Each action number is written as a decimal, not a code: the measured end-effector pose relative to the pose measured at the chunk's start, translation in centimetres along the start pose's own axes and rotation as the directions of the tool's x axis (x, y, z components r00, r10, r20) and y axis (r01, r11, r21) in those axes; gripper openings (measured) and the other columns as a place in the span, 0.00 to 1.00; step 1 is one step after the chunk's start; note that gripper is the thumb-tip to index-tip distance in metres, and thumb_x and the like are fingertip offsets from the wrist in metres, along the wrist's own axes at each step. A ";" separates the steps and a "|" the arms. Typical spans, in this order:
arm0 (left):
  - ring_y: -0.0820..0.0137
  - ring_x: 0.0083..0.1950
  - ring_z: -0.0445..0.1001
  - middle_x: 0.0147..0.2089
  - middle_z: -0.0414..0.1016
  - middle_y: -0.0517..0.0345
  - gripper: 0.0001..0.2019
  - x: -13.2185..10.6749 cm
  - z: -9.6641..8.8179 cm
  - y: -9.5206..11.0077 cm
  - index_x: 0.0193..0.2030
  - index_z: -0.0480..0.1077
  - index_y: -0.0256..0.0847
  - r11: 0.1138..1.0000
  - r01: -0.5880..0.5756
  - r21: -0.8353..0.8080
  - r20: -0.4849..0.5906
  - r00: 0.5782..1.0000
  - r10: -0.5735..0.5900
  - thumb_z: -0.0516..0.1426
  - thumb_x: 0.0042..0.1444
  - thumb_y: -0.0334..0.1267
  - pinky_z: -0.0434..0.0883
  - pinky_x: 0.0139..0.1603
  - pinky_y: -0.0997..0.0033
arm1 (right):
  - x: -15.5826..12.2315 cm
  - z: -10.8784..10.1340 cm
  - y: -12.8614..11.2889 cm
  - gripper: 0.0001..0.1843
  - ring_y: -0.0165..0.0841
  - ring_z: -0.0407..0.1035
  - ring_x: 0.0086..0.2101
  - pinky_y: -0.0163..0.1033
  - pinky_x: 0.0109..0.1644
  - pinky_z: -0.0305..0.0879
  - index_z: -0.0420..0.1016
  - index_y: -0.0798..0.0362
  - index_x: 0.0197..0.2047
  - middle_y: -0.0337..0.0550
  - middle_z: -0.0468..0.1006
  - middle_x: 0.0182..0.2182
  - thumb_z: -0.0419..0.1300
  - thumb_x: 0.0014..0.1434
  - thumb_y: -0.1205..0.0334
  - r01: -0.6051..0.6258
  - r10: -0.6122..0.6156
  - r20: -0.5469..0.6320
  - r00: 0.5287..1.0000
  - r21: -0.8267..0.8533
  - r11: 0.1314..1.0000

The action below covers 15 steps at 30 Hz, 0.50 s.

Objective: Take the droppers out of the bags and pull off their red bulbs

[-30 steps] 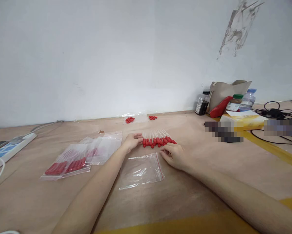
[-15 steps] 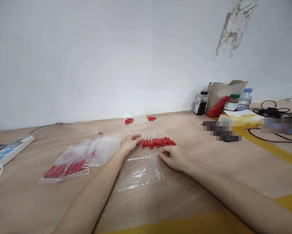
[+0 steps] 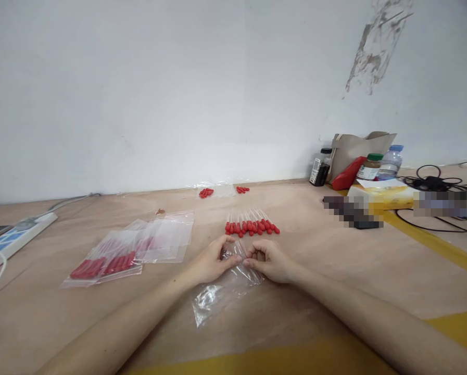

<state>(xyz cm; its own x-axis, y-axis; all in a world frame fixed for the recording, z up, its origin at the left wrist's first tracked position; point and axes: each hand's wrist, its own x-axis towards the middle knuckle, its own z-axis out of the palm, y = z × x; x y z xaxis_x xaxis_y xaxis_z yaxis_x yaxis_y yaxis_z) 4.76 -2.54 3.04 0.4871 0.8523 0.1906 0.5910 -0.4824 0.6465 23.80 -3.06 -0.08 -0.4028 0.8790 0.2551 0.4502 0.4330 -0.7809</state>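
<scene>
My left hand (image 3: pixel 212 259) and my right hand (image 3: pixel 270 259) both pinch the top edge of a clear zip bag (image 3: pixel 221 290) with a red seal strip. The bag is lifted slightly off the wooden table (image 3: pixel 315 271) and looks empty. Just beyond my fingers lies a row of clear droppers with red bulbs (image 3: pixel 251 224), loose on the table. To the left, filled zip bags (image 3: pixel 112 255) holding red-bulbed droppers lie spread out, overlapping one another.
Two small clusters of red bulbs (image 3: pixel 207 192) lie near the white wall. A power strip (image 3: pixel 14 237) sits at the far left. At the right stand bottles and a jar (image 3: pixel 371 165), a beige bag (image 3: pixel 354 148), a yellow tissue pack (image 3: pixel 389 194) and black cables (image 3: pixel 440 183).
My left hand left the loose droppers and came back to the empty bag. Both hands now pinch its top edge, and the bag has crumpled and lifted from lying flat.
</scene>
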 end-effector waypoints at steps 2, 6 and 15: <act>0.71 0.29 0.68 0.27 0.70 0.60 0.14 -0.4 -0.5 -0.9 0.34 0.69 0.38 0.999 0.046 -0.017 0.043 0.998 -0.045 0.52 0.52 0.47 0.64 0.29 0.74 | -0.2 -0.1 -0.1 0.08 0.23 0.58 0.21 0.28 0.24 0.52 0.67 0.54 0.29 0.34 0.68 0.20 0.59 0.48 0.59 0.028 -0.028 -0.061 0.998 -0.014 1.000; 0.69 0.29 0.70 0.29 0.72 0.58 0.16 0.4 -5.2 -4.6 0.34 0.68 0.38 0.974 0.220 0.050 -0.244 0.949 -0.202 0.51 0.51 0.50 0.64 0.30 0.72 | -0.4 0.0 0.4 0.09 0.23 0.58 0.20 0.29 0.24 0.52 0.66 0.54 0.32 0.33 0.67 0.20 0.59 0.48 0.60 -0.012 0.008 -0.116 0.993 -0.037 0.999; 0.54 0.47 0.68 0.43 0.72 0.44 0.27 0.6 -11.5 -11.9 0.54 0.58 0.36 0.621 0.714 0.323 -0.590 0.665 -0.458 0.54 0.49 0.47 0.63 0.45 0.61 | -0.3 0.0 0.6 0.07 0.24 0.60 0.21 0.30 0.25 0.54 0.69 0.53 0.33 0.35 0.70 0.21 0.57 0.50 0.60 -0.043 0.037 -0.051 0.998 -0.112 0.993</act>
<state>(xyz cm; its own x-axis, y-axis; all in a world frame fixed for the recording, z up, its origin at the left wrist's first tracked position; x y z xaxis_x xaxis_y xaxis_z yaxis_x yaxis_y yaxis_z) -9.41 6.01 3.99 -0.3259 0.9071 0.2663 0.9225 0.2436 0.2994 24.18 -3.05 -0.68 -0.3445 0.9036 0.2546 0.5531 0.4145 -0.7227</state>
